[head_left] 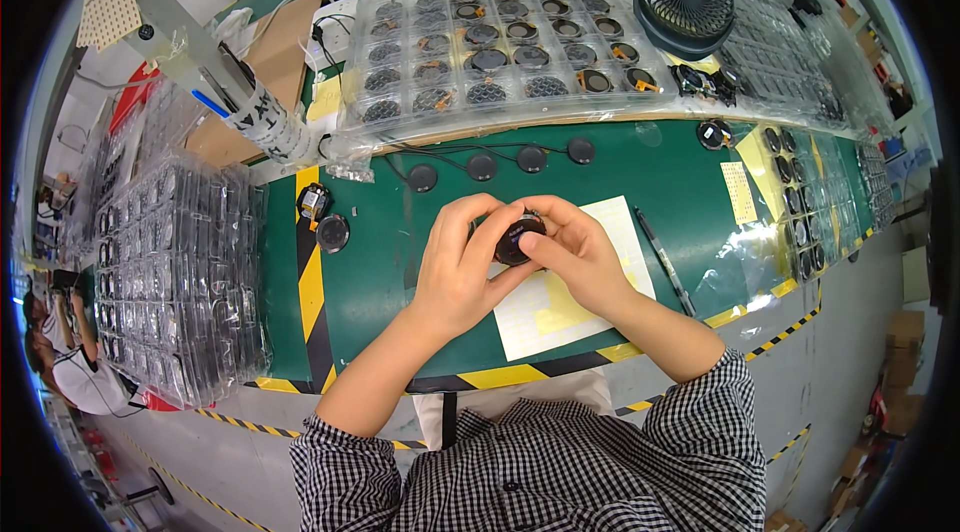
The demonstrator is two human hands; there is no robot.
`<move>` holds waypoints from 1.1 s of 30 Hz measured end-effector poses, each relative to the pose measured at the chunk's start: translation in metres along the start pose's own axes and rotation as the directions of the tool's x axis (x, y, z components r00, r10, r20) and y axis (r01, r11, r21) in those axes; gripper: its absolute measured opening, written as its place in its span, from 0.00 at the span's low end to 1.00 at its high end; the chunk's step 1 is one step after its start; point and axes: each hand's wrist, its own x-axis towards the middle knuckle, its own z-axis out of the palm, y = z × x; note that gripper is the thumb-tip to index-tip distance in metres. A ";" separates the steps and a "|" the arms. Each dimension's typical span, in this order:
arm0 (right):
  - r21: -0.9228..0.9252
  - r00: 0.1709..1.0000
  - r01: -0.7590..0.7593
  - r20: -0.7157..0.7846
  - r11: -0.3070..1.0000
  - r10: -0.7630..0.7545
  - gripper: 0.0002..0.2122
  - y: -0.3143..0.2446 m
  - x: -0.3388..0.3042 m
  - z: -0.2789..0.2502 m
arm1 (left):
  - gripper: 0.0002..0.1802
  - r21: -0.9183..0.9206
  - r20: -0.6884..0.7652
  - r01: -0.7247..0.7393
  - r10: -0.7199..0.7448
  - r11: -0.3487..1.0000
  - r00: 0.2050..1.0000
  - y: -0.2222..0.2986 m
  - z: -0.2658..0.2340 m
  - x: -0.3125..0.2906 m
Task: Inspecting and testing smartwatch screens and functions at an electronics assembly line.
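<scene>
Between my two hands is a round black watch-like module (517, 240) with a glossy dark face, held over a white sheet of paper (520, 325). My left hand (455, 257) grips its left side, fingers curled round it. My right hand (580, 257) closes on the other side, its thumb on the face. The module's underside is hidden by my fingers. To the left on the green mat (380, 302) lie an opened round module (314, 200) with its inner parts showing and a dark round disc (333, 233). A black pen (665, 262) rests right of the paper.
Four-sided clear trays (480, 117) of round parts stand at the back, beside a black fan (684, 7). Several round cabled pucks (481, 167) line the mat. Stacked clear trays (180, 282) fill the left. A tray of dark parts (795, 202) lies right. A person (85, 377) sits far left.
</scene>
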 end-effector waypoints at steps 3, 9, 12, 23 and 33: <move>-0.013 1.000 -0.001 0.008 1.000 0.001 0.15 0.002 0.000 -0.002 | 0.37 -0.010 -0.018 -0.010 0.009 1.000 1.000 -0.001 0.002 -0.001; 0.020 1.000 -0.006 0.027 1.000 0.005 0.17 -0.001 0.000 -0.004 | 0.37 -0.010 -0.033 0.000 0.000 1.000 0.999 -0.002 0.001 0.000; -0.034 0.999 0.010 0.035 0.999 -0.009 0.18 0.000 -0.001 -0.003 | 0.37 -0.009 -0.029 0.001 -0.001 1.000 1.000 -0.002 0.000 0.000; 0.004 0.999 0.042 0.030 0.999 -0.042 0.18 0.001 0.000 -0.002 | 0.35 -0.015 -0.048 -0.001 0.000 1.000 0.999 -0.003 -0.002 -0.001; -0.811 0.701 0.558 0.350 0.173 -0.621 0.17 -0.038 -0.020 0.007 | 0.52 -0.056 -0.038 -0.031 0.029 0.998 0.999 -0.017 -0.011 -0.006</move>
